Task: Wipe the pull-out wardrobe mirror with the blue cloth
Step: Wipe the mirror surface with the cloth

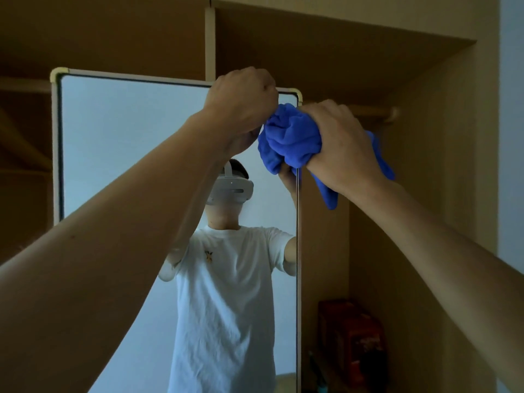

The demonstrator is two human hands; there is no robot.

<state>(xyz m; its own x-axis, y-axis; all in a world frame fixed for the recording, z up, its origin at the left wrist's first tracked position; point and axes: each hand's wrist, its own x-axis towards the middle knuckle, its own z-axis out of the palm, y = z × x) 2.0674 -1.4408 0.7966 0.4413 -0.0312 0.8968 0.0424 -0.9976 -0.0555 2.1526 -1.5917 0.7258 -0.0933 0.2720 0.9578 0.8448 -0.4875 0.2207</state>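
Where both arms reach up before the wardrobe, we list the following.

Item one: the right hand [341,143], its grip clenched around the bunched blue cloth [292,137]. The cloth bulges out to the left of that grip, and a loose tail hangs down below and behind the wrist.

Item two: the left hand [241,103], closed into a fist just left of the right grip and a little above it. Its knuckles touch the top of the cloth; whether its fingers pinch any fabric we cannot tell, since they are hidden on the far side.

Item three: the pull-out mirror [127,143], upright in a pale frame, behind both grips. The cloth sits at the mirror's upper right corner, by its right edge; contact with the glass we cannot confirm. The glass reflects a person in a white T-shirt [226,293] wearing a white headset [231,190].

Item four: a wooden hanging rail [377,112], right of the right grip, inside the wardrobe.

Item five: a red box [354,333], blurred, far below the right grip.
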